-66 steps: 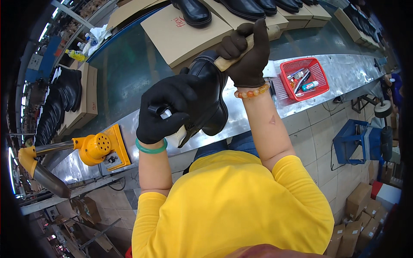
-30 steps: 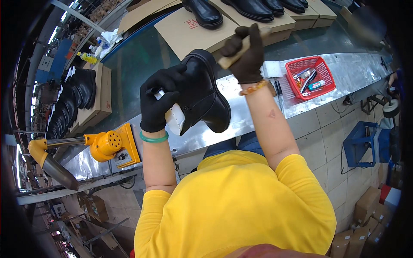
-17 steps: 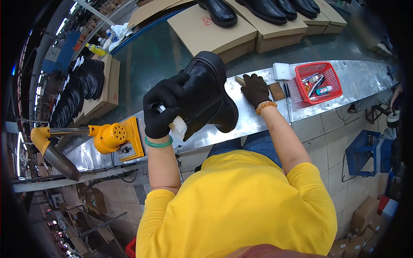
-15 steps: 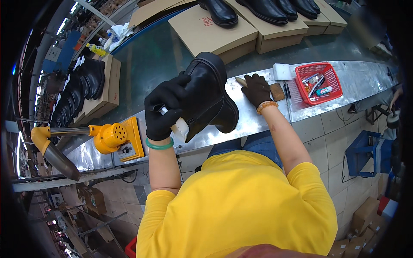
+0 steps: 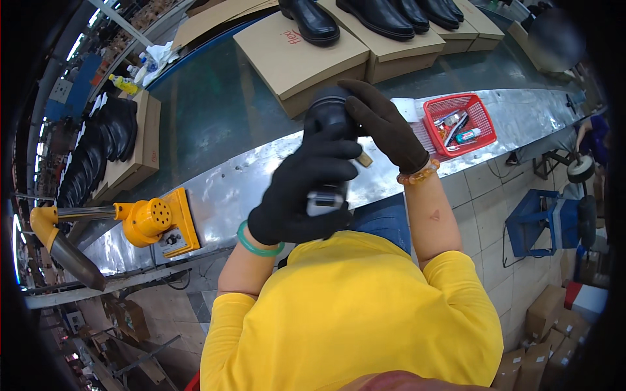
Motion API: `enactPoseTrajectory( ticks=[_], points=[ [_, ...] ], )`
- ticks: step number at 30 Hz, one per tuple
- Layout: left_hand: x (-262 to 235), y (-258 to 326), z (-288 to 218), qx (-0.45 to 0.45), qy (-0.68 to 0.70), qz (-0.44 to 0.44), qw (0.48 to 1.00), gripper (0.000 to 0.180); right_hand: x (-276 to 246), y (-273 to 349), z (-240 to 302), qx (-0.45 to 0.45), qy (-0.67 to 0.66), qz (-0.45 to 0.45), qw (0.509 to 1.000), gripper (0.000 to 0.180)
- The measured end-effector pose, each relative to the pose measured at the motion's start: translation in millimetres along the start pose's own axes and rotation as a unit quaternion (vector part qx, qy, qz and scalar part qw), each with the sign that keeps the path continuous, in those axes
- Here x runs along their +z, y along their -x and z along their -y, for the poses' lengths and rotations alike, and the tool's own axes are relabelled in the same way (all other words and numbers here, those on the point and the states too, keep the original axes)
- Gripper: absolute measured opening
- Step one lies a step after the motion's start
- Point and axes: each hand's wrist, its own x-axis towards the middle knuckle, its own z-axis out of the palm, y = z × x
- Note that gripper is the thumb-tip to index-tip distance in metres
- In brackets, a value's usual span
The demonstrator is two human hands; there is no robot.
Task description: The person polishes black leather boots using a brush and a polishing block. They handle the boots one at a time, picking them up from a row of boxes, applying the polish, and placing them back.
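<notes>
A black leather boot (image 5: 329, 117) is held in front of me above the metal bench, turned so that its rounded end points away. Wrapped around it from the left is my left hand (image 5: 303, 189), in a black glove. A small white block (image 5: 324, 202) shows between that hand's fingers. My right hand (image 5: 388, 127), in a dark glove, curves its fingers over the far right side of the boot. Below its palm a short tan piece (image 5: 364, 159) sticks out; whether the hand grips it I cannot tell. The hands hide much of the boot.
A red basket (image 5: 484, 138) of small tools and tubes stands on the bench at right, beside a white block (image 5: 407, 109). Shoe boxes (image 5: 297, 62) carry black shoes (image 5: 378, 18) behind. At left are a yellow machine (image 5: 156, 221) and a row of black boots (image 5: 107, 140).
My right hand has left the bench and come to the boot. The boot has turned and been drawn inward by my left hand. The tan piece has moved off the bench spot.
</notes>
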Motion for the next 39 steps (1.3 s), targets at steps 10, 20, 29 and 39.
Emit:
enactPoseTrajectory(
  ticks=[10, 20, 29, 39],
  points=[
    [65.2, 91.4, 100.9, -0.118, -0.173, -0.003, 0.978, 0.099, -61.0, 21.4, -38.1, -0.019, -0.162, -0.081, 0.983, 0.037],
    [82.6, 130.6, 129.4, -0.303, -0.101, -0.079, 0.944, 0.118, -82.0, 56.0, -61.2, 0.013, -0.174, -0.195, 0.965, 0.033],
    [20.8, 87.1, 90.3, -0.274, -0.043, -0.077, 0.958, 0.128, -82.6, 87.4, -82.0, 0.113, -0.439, -0.294, 0.841, 0.038],
    [0.3, 50.0, 59.5, -0.214, 0.114, -0.177, 0.954, 0.128, -61.8, 117.9, -93.1, 0.120, -0.514, -0.181, 0.830, 0.056]
  ],
)
